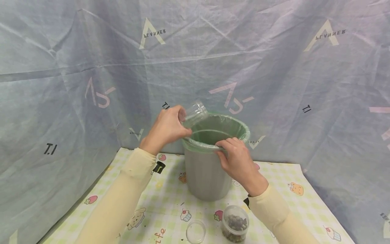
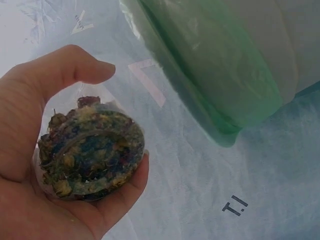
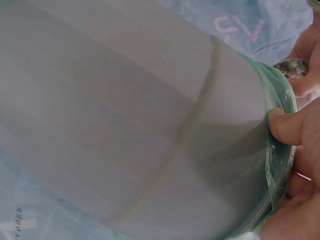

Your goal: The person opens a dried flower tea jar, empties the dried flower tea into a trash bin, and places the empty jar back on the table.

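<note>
My left hand (image 1: pixel 168 128) grips a clear plastic jar (image 1: pixel 196 113) above the left side of the bin's rim, tilted with its far end to the right. Dried flowers and petals (image 2: pixel 95 155) show through the jar's base in the left wrist view. The grey trash bin (image 1: pixel 207 173) stands upright, lined with a green plastic bag (image 1: pixel 245 130) folded over its rim. At the bin's near right edge, my right hand (image 1: pixel 239 161) pinches the rim and bag, thumb (image 3: pixel 287 126) outside and fingers inside. The bin's bottom inside is hidden.
Nearer on the checked tablecloth (image 1: pixel 170 217) stand a clear jar of dark pebble-like bits (image 1: pixel 236 223) and, to its left, a clear round lid (image 1: pixel 196 231). Small dark crumbs lie about. A grey-blue printed curtain (image 1: pixel 195 51) hangs close behind the bin.
</note>
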Motion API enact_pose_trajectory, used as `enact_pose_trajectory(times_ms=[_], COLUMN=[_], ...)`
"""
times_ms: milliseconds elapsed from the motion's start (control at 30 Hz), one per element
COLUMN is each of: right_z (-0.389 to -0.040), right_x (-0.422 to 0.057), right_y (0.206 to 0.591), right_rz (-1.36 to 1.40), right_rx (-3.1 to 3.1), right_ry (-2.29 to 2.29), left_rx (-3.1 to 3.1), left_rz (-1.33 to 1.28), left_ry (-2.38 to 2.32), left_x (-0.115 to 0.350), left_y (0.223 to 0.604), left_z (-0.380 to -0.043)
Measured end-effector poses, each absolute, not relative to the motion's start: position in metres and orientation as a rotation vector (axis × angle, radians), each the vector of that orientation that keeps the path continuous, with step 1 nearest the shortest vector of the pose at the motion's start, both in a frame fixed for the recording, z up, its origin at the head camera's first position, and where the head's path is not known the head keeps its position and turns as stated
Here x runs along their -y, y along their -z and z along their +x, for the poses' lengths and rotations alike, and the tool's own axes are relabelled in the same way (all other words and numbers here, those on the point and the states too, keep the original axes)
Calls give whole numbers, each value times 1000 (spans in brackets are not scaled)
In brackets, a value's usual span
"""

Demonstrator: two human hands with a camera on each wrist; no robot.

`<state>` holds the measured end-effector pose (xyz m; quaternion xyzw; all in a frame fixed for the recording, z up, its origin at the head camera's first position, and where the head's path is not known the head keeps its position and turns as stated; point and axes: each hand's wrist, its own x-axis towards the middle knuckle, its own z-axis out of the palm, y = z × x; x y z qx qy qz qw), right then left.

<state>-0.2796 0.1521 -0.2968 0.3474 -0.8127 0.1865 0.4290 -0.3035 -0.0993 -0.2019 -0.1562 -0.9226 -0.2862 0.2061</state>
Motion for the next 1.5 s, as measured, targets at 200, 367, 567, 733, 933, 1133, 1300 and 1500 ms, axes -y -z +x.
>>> enact_pose_trajectory(times_ms=[200, 367, 567, 733, 933, 1133, 1300, 1500], right_z=[-282, -283, -284, -284, -285, -286, -286, -285], right_x=[-152, -152, -152, -151, -150, -150, -149, -150], right_y=[300, 302, 305, 304, 304, 306, 306, 306], right_rz=[847, 852, 842, 847, 852, 859, 860, 856], right_rx=[1989, 1957, 1951, 1944, 1927, 1917, 1929, 1937], right_ry=[-495, -510, -507, -508, -511, -517, -514, -513], left_rx=[2559, 2563, 2578, 2580, 2556, 2544, 2547, 2550], left_rz=[-446, -444, -444, -443, -444, -465, -482, -529], left_ry=[789, 770, 719, 710, 706, 649, 584, 521], left_x=[98, 96, 93, 93, 94, 95, 93, 90], left_y=[198, 195, 192, 190, 190, 191, 191, 192], left_z=[-307, -309, -311, -313, -316, -320, -323, -325])
